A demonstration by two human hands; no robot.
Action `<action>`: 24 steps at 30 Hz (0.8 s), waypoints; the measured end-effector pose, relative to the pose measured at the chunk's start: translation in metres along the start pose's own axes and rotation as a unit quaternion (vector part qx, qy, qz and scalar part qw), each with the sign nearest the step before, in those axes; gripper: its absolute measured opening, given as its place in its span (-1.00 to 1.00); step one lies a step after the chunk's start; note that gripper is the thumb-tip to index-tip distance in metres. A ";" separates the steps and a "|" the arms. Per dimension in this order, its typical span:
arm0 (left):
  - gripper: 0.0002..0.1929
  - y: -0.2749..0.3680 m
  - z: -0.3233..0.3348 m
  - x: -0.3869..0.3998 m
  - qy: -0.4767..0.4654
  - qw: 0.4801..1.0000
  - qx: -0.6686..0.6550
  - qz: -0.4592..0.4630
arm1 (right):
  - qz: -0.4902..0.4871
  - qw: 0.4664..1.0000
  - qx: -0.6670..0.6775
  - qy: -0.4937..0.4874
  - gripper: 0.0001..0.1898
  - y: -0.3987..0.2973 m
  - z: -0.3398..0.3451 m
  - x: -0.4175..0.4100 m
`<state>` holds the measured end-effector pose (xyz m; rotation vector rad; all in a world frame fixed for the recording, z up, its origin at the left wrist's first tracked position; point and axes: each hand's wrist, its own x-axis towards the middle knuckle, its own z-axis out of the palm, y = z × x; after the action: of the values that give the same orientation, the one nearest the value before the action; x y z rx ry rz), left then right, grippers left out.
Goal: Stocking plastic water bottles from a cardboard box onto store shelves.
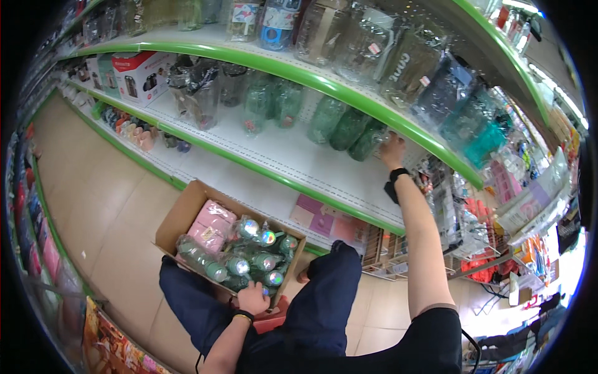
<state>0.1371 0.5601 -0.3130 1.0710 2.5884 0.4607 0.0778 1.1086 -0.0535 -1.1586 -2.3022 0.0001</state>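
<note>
My right hand (393, 148) reaches onto the middle shelf, beside the rightmost of several green plastic bottles (366, 141); whether its fingers hold that bottle cannot be made out. My left hand (253, 298) rests at the near edge of an open cardboard box (180, 212) between my knees, its fingers over a bottle; a grip is not clear. Inside the box lie several green bottles in clear wrap (198, 255) and pink wrapped packages (212, 226). More green bottles (258, 103) stand on the shelf further left.
Large wrapped bottles (322, 35) line the upper shelf, above its green edge (261, 65). Boxed goods (135, 77) stand at the left of the middle shelf. A wire rack (385, 252) and hanging goods are at the right. Pink flat packs (322, 217) lie on the bottom shelf.
</note>
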 end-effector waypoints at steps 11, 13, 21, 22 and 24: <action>-0.60 0.011 0.004 0.020 0.022 0.999 -0.011 0.028 | -0.033 0.987 0.147 -0.062 -0.33 0.105 0.103 0.128; -0.60 0.000 0.001 0.004 0.003 1.000 0.009 -0.018 | 0.031 0.957 0.276 -0.080 -0.38 0.058 0.139 0.085; -0.61 -0.001 0.006 0.008 0.008 1.000 0.020 -0.005 | 0.091 0.967 0.218 0.092 -0.66 0.043 0.052 0.020; -0.61 -0.001 0.005 0.009 0.009 1.000 0.018 -0.002 | 0.072 0.967 0.215 0.119 -0.69 0.045 0.038 0.014; -0.60 0.002 0.002 0.013 0.003 1.000 0.008 0.000 | -0.020 0.951 0.270 0.147 -0.75 0.047 0.007 0.007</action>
<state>0.1307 0.5712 -0.3158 1.0773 2.6013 0.4443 0.1058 1.1448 -0.0672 -0.7680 -1.8895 0.3924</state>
